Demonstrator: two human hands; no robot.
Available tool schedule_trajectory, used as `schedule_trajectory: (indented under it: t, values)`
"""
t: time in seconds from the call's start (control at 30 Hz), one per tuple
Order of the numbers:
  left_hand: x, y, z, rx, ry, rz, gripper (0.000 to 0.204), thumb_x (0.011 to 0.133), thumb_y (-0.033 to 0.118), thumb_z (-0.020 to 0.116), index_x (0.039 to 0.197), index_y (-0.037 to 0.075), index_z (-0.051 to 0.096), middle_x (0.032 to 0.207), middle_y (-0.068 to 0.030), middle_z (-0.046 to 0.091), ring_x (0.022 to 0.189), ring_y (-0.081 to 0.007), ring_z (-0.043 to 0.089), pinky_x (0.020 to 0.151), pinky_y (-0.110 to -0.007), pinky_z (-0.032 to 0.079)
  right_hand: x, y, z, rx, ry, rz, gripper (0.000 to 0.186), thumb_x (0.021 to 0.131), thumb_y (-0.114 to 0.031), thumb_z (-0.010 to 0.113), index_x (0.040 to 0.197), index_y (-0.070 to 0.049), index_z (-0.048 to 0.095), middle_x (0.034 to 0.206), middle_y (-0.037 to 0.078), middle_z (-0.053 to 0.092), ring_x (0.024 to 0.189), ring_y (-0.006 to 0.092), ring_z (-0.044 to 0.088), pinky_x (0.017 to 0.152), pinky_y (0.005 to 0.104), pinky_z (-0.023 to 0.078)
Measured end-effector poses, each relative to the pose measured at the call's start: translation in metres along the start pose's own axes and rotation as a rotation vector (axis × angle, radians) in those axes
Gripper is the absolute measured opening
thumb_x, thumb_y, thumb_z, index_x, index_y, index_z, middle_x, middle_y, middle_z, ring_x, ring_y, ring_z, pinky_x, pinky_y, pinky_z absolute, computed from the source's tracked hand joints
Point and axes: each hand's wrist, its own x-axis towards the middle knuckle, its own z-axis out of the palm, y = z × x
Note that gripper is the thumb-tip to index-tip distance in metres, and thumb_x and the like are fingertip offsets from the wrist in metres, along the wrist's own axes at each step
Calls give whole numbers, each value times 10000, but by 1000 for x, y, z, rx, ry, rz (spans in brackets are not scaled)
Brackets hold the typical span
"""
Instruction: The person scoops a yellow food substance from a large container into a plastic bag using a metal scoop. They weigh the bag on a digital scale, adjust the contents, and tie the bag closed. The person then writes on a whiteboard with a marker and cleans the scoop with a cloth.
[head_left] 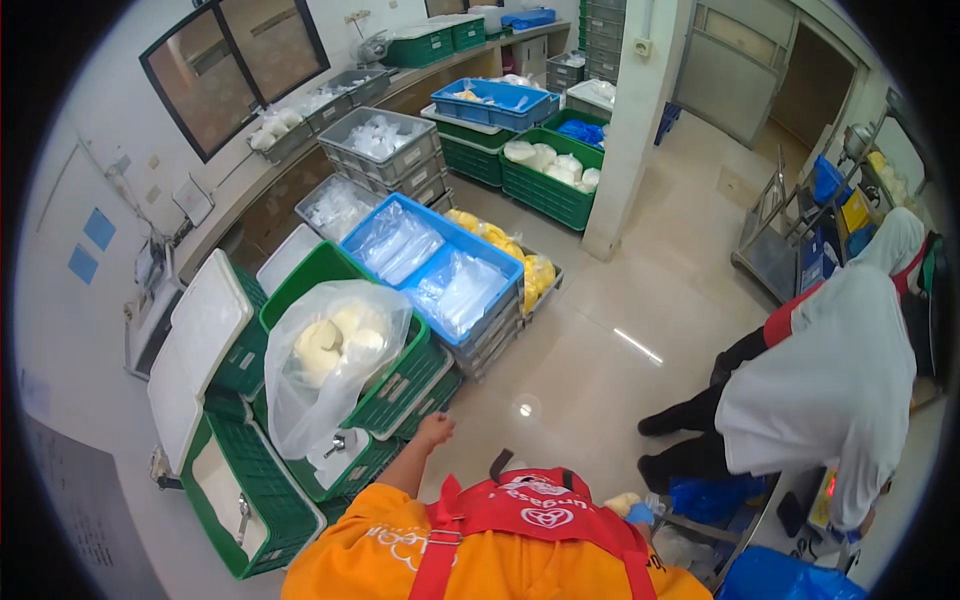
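My left hand (436, 428) hangs empty beside the green crates, its fingers loosely curled but apart. Nearest it is an upper green crate (392, 392) with a translucent bag (292, 398) holding pale, creamy pieces (330, 350). Below that, lower green crates hold white powder, one with a metal scoop (242, 515). At my lower right, mostly behind my torso, my right hand (638, 514), which looks blue-gloved, is closed on a small pale-yellow bundle (620, 500).
Blue trays (455, 290) of clear bags, grey crates (375, 135) and yellow bags (540, 280) stand ahead. A pillar (630, 150) rises beyond. At right, two co-workers in white (810, 360) bend near a metal rack (770, 240) and a bench. Floor (590, 370) lies between.
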Motion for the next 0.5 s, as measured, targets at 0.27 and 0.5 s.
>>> schedule_trajectory:
  t: [0.27,0.5]
  values:
    - [1,80,-17,-439,189,195,165,926,185,613,1019,49,626,803,-42,652,682,-119,605,602,-275,494,410,-135,-245,1757,202,345,215,936,-158,537,1113,-86,634,983,107,659,851,253,652,737,390,542]
    - [-43,-44,4,416,317,-132,197,927,211,593,1059,76,649,964,-139,690,862,-283,675,775,-494,532,653,-283,-741,2171,509,-713,279,932,-193,579,1169,-53,628,1031,49,629,954,183,593,830,347,493]
